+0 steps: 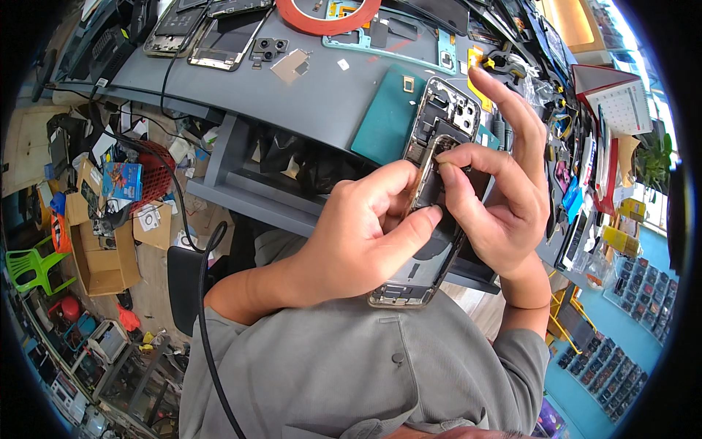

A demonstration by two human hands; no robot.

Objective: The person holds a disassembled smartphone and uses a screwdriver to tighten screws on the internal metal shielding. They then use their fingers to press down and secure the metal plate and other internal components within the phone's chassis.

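My left hand (365, 227) is closed round the side of a phone frame (423, 183) that shows small bare parts along its upper end, tilted up in front of me. Thumb and index finger of my right hand (504, 197) are pinched together at that upper end; whatever lies between them is too small to make out. The other right fingers are raised. Behind and under the held frame shows an opened phone housing (439, 102) with camera openings at its top corner. A silvery lower end (402, 295) sticks out below my hands; which piece it belongs to I cannot tell.
A teal pad (384, 117) lies on the grey bench (314, 95). Beyond are a red tape roll (322, 25), a light-blue phone frame (446, 55), a camera module (269, 48) and phone parts. An open drawer (256, 175) juts out below. A black cable (202, 307) hangs at left.
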